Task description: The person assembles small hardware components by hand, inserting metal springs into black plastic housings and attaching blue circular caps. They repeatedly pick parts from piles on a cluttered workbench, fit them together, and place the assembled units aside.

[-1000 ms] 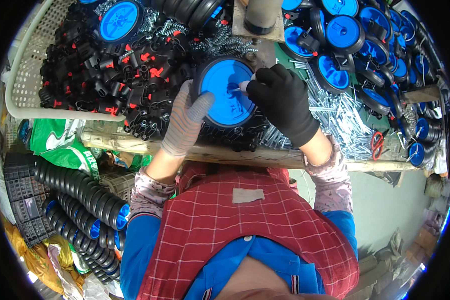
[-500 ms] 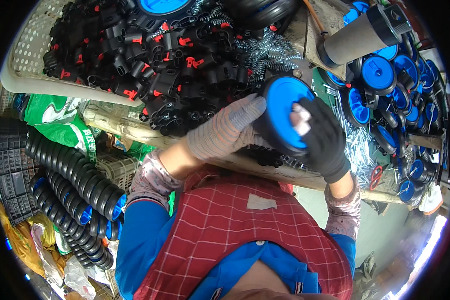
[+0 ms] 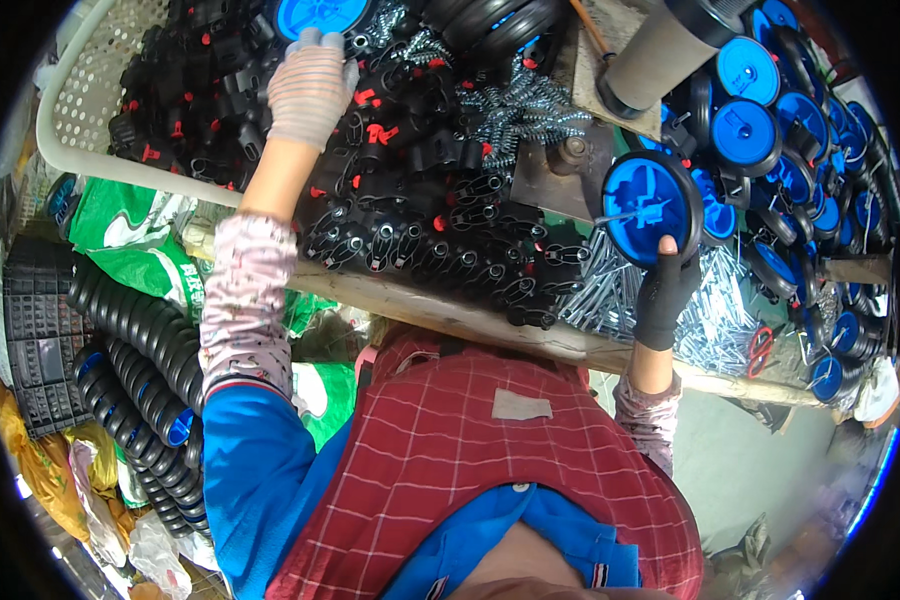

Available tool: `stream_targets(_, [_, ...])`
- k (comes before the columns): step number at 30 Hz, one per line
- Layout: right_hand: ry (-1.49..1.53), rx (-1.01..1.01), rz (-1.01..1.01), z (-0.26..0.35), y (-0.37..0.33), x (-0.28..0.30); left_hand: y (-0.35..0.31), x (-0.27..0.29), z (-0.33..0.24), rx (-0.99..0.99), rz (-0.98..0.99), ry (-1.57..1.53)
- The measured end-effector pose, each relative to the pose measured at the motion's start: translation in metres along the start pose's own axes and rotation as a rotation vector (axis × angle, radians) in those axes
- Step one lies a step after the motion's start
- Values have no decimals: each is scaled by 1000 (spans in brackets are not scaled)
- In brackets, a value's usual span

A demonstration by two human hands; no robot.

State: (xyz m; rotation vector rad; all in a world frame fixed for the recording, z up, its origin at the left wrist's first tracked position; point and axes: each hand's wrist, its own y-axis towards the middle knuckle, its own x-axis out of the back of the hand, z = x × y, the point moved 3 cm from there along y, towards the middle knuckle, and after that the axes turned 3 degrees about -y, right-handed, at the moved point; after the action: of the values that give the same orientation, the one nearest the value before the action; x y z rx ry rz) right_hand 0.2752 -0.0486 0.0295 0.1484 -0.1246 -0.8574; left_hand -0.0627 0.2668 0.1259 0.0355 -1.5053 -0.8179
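My left hand [image 3: 310, 92], in a grey striped glove, reaches over the heap of black plastic parts [image 3: 230, 95]. Its outstretched fingers lie over the near rim of a blue-hubbed wheel [image 3: 315, 14] at the far edge; whether they grip it cannot be made out. My right hand [image 3: 665, 290], in a black glove with a bare thumb tip, holds another black-tyred wheel [image 3: 650, 205] by its near edge. This wheel's ribbed blue side shows, with a thin metal pin [image 3: 620, 217] at its hub. Below it, many loose metal pins [image 3: 710, 315] lie on the bench.
A perforated white tray [image 3: 75, 120] borders the parts at left. Springs [image 3: 520, 110], a metal plate with a knob [image 3: 570, 155] and a grey cylinder [image 3: 655, 60] stand farther back. Wheels [image 3: 745, 130] crowd the right, near red-handled scissors [image 3: 760, 350]. Stacked wheels [image 3: 130, 310] lie lower left.
My left hand has let go of the held wheel and moved left and away to the far wheel. My right hand has carried its wheel rightward and turned its ribbed side into view.
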Motion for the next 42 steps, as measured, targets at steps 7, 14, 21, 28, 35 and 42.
stream_targets(7, [758,-214,-77,-9,8,-40,-93,43,-194,-222,428,-886])
stream_targets(14, [558,-52,-256,-26,40,-54,-117,12,-262,-178,761,-1618])
stream_targets(21, [174,150,-292,-25,34,-27,-65,-16,-246,657,783,-1910])
stream_targets(28, [126,57,-259,-19,28,-30,-67,-18,-240,781,735,-2009])
stream_targets(35, [-25,120,-201,-10,26,-39,-59,-24,-245,846,894,-1875])
stream_targets(42, [-128,128,-38,2,13,-78,-62,-16,-239,756,841,-1756])
